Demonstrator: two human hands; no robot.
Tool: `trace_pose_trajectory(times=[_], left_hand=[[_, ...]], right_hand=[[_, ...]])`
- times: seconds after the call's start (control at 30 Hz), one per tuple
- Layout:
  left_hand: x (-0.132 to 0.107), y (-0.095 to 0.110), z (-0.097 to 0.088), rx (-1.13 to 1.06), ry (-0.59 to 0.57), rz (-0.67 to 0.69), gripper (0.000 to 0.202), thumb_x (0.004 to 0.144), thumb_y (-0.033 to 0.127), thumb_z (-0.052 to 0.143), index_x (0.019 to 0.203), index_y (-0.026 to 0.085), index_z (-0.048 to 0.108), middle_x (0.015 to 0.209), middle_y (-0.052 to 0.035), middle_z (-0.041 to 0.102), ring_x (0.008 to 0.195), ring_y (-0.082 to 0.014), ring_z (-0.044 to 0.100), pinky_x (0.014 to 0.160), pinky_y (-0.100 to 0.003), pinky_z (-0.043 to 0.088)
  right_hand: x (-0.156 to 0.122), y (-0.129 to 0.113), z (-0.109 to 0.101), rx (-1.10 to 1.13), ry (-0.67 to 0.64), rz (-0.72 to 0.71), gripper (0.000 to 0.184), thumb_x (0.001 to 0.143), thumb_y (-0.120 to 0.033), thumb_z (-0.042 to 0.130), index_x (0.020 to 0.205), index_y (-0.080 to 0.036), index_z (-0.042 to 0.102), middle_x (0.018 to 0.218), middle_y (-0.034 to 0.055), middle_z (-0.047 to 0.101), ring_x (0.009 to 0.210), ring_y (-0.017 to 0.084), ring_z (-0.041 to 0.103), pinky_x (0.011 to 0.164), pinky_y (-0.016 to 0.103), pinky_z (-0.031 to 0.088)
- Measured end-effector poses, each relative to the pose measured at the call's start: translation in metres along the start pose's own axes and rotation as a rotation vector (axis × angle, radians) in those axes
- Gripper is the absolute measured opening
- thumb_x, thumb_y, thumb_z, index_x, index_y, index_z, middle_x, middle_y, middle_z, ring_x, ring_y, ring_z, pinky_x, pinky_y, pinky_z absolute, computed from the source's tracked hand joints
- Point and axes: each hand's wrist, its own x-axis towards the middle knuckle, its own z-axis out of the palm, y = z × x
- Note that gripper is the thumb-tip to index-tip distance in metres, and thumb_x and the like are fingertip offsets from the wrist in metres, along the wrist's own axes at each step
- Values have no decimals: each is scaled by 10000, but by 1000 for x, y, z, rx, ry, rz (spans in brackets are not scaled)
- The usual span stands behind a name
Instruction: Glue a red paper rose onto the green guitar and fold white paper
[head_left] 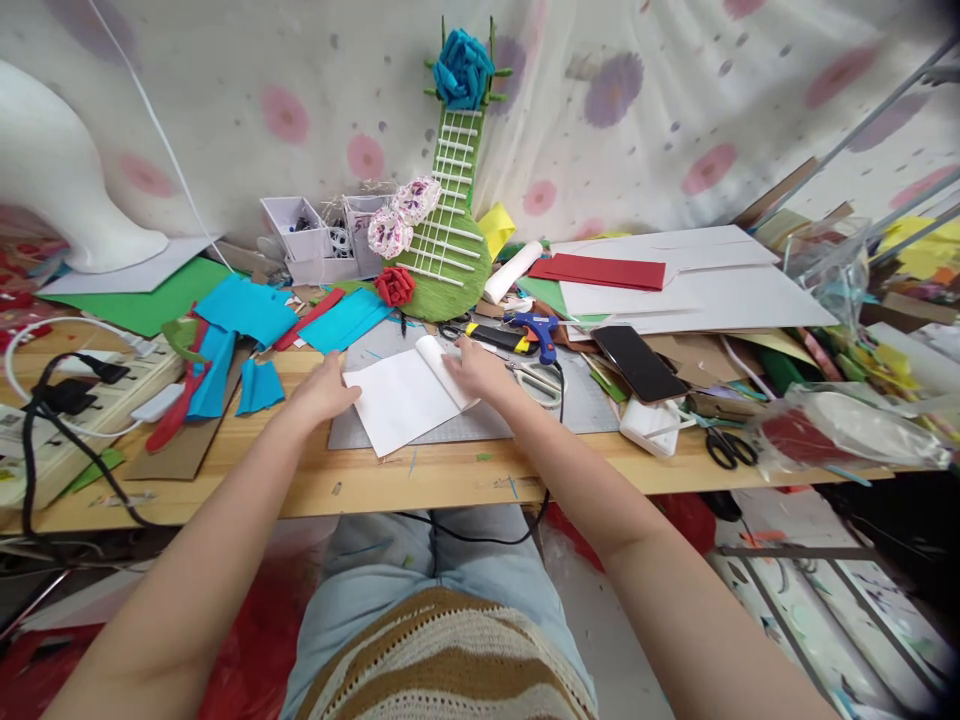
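Over the lap (390,560), with grips spread flat, pin white sheet (401,405) with left hand (324,390), press rolled edge (437,362) evenly with right hand (480,370).

— The paper sheet (401,400) at centre is plain white, on a grey mat (480,425) over the pale wooden desk (420,480).
— And the guitar model (450,240) at top centre?
— Green with white frets, a blue flower (463,68) on top and a red rose (394,285) below. Turquoise paper pieces (247,310) lie at left. The backdrop cloth (637,110) is white with pink and purple flowers.
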Motion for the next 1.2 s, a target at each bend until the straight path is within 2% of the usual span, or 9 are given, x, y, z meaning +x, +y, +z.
trace_pose_trajectory(times=[0.07, 0.13, 0.23, 0.4, 0.5, 0.6, 0.73, 1.03, 1.2], left_hand=[[-7, 10, 9, 405, 99, 139, 548, 664, 74, 645, 1193, 71, 504, 1255, -192, 494, 1292, -444, 330, 1059, -538, 291], [-17, 22, 27, 592, 122, 284, 532, 734, 105, 575, 1253, 60, 466, 1305, -223, 449, 1288, -405, 354, 1065, -523, 294], [-29, 31, 64, 676, -11, 410, 445, 809, 151, 480, 1245, 60, 491, 1315, -212, 473, 1281, -322, 401, 1074, -448, 316], [-34, 20, 100, 816, -193, 392, 612, 916, 388, 331, 1398, 11, 333, 1497, -218, 274, 1412, -325, 177, 1142, -493, 127], [-34, 13, 101, 859, -237, 401, 665, 912, 487, 285, 1433, 74, 309, 1519, -171, 245, 1420, -316, 153, 1142, -506, 83], [-34, 12, 99, 880, -248, 413, 679, 908, 517, 255, 1442, 102, 307, 1526, -152, 232, 1423, -309, 144, 1139, -512, 71], [-36, 15, 96, 901, -293, 421, 737, 885, 568, 275, 1453, 100, 279, 1533, -154, 204, 1426, -309, 127, 1140, -506, 63], [-35, 10, 96, 911, -286, 437, 778, 853, 631, 281, 1464, 150, 261, 1542, -132, 185, 1430, -319, 102, 1122, -563, 18], [-35, 10, 96, 910, -280, 435, 777, 850, 634, 277, 1465, 159, 262, 1543, -126, 188, 1428, -328, 103, 1118, -572, 20]], right_hand=[[-3, -6, 4, -15, 50, -25, 635, 830, -598, 453, 1270, -140, 437, 1265, 203, 518, 1162, 340, 511, 922, 454, 425], [-4, -11, 8, -35, 91, -70, 771, 736, -658, 549, 1297, -148, 408, 1266, 217, 503, 1161, 360, 504, 904, 462, 433], [-1, -14, 8, -35, 53, -73, 793, 717, -537, 637, 1348, -149, 354, 1253, 220, 517, 1121, 351, 540, 892, 451, 439], [10, 5, -2, 184, -35, 48, 588, 819, -369, 505, 1339, -132, 367, 1222, 163, 591, 1096, 287, 581, 910, 392, 443], [10, 20, -7, 329, -44, 102, 454, 876, -313, 377, 1297, -144, 413, 1241, 148, 588, 1089, 267, 587, 887, 386, 457], [6, 26, -7, 359, -36, 98, 464, 867, -341, 432, 1286, -144, 409, 1274, 153, 563, 1109, 262, 574, 898, 382, 448], [3, 28, -5, 270, -26, 53, 544, 805, -362, 578, 1271, -139, 409, 1281, 154, 555, 1130, 266, 556, 912, 368, 427], [2, 28, -6, 46, 16, 40, 443, 845, -409, 485, 1201, -145, 465, 1148, 165, 630, 1037, 323, 599, 834, 404, 457], [1, 29, -4, 50, 43, 59, 427, 844, -402, 483, 1189, -150, 476, 1129, 153, 639, 1028, 310, 604, 836, 387, 460]])
